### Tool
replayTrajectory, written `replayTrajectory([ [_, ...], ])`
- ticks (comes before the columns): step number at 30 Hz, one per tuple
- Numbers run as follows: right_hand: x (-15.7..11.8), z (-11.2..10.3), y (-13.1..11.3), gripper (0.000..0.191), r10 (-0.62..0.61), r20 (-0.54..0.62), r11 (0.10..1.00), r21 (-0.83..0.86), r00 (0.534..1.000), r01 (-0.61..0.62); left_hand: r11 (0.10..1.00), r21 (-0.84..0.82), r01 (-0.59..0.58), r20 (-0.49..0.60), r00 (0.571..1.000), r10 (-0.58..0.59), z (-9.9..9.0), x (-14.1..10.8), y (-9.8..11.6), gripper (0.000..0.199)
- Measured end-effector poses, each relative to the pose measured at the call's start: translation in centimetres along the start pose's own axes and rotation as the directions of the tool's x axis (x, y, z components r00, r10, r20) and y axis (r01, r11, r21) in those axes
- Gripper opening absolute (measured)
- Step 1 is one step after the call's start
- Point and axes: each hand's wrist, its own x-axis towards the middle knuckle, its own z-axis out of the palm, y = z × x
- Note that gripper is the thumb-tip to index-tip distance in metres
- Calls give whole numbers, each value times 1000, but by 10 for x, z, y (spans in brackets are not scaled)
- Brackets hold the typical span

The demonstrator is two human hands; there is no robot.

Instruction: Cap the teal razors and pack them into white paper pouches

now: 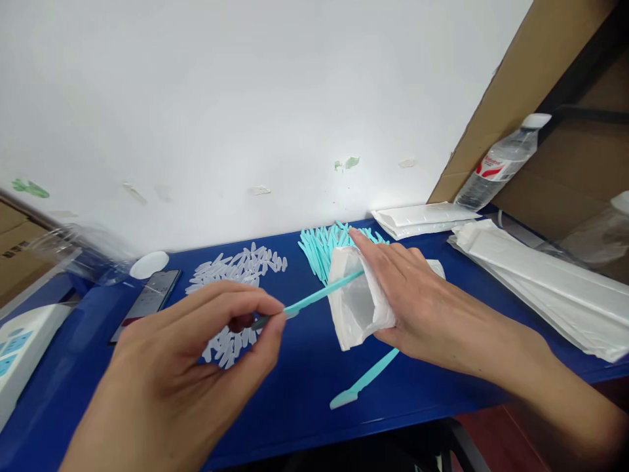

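My left hand (196, 360) pinches one end of a thin teal stick-like tool (319, 294) between thumb and forefinger. The tool's far end lies inside the mouth of a white padded bag (344, 328). Wrapped around that bag, my right hand (417, 288) keeps its opening facing left. A second teal tool (366, 380) rests on the blue table just below the bag. Behind the bag is a pile of teal tools (319, 249). Beyond my left hand spreads a heap of translucent pale caps (240, 265), partly hidden by that hand.
On the blue table (295, 406), a phone (157, 292) and a white round lid (149, 265) lie left, near a white device (29, 347). White bags (545, 282) lie right. A water bottle (506, 160) leans against cardboard (484, 98). A white wall (246, 98) stands behind.
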Motion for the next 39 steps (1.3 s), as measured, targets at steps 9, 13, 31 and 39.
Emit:
replayTrajectory([
  [9,1,-6,-3,118,51,-80,984,172,996,-37,920,-23,-392,218,896,388,35,37,32,16],
  [13,-4,-16,7,124,185,-116,955,256,976,-151,932,-96,-350,-39,937,348,42,25,24,22],
  [31,-20,2,14,121,146,26,989,-45,989,-144,994,38,-103,706,707,46,91,-86,-37,24],
  [39,-25,11,19,121,143,48,987,-79,989,-139,981,137,-134,359,930,77,59,-76,-55,24],
])
